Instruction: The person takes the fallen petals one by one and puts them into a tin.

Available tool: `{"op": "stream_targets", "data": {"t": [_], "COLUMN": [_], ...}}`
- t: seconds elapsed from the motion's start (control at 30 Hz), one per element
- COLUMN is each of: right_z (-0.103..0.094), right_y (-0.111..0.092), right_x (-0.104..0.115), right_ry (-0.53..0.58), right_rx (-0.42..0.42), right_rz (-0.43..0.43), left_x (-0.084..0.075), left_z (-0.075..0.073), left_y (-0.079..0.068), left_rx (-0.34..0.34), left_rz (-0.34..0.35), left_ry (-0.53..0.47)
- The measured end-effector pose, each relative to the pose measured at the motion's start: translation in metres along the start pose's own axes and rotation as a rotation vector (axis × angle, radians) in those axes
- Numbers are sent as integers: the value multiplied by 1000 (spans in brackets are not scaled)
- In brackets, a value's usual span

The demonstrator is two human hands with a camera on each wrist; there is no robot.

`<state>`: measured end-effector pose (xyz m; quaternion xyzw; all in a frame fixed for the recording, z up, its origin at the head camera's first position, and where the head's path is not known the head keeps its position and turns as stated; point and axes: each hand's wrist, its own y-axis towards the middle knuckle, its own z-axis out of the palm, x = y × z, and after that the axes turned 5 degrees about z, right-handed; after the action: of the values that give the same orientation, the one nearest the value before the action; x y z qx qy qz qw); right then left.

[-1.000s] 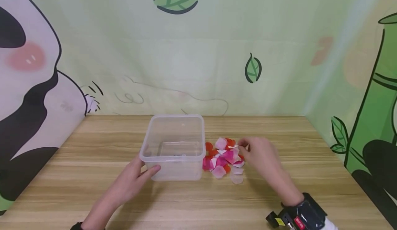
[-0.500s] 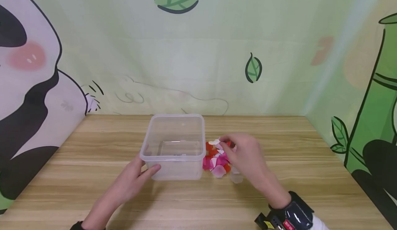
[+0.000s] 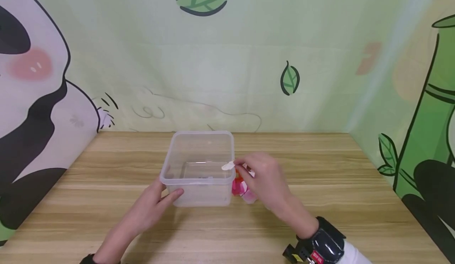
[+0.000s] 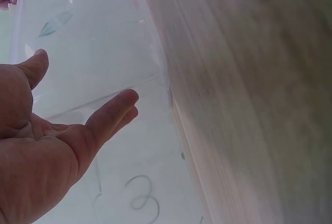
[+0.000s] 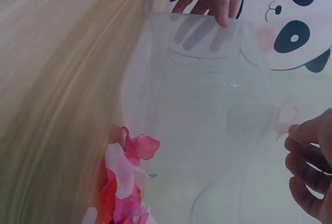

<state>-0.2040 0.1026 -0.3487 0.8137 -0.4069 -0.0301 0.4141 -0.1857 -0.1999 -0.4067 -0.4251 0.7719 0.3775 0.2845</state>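
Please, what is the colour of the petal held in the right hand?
The petal looks white; it shows best in the head view.

petals (image 5: 120, 175) pink, red, white; box (image 3: 199, 195) clear; tabletop (image 3: 227, 232) brown, wood-grained; backdrop (image 3: 249, 27) pale green, panda-and-leaf print

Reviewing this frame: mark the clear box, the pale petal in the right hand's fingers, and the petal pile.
Clear box (image 3: 199, 195), head view, front wall.
Pale petal (image 3: 227, 166), head view, free end.
Petal pile (image 5: 122, 177), right wrist view, visible middle.
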Motion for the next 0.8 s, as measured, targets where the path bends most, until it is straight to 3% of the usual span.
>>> {"op": "stream_targets", "data": {"t": [0.2, 0.4, 0.6, 0.8], "right_z": [9, 9, 9, 10], "right_y": [-1, -3, -7, -12], "right_x": [-3, -4, -9, -15], "right_ry": [6, 19, -26, -149], "right_rx": [10, 12, 67, 212], "right_rz": [-34, -10, 88, 251], "left_x": [0, -1, -1, -1], "left_z": [-1, -1, -1, -1], "left_y": [0, 0, 0, 0], "left_rx": [0, 9, 7, 6], "left_rz": [7, -10, -17, -11], "left_ry": [25, 1, -12, -6]}}
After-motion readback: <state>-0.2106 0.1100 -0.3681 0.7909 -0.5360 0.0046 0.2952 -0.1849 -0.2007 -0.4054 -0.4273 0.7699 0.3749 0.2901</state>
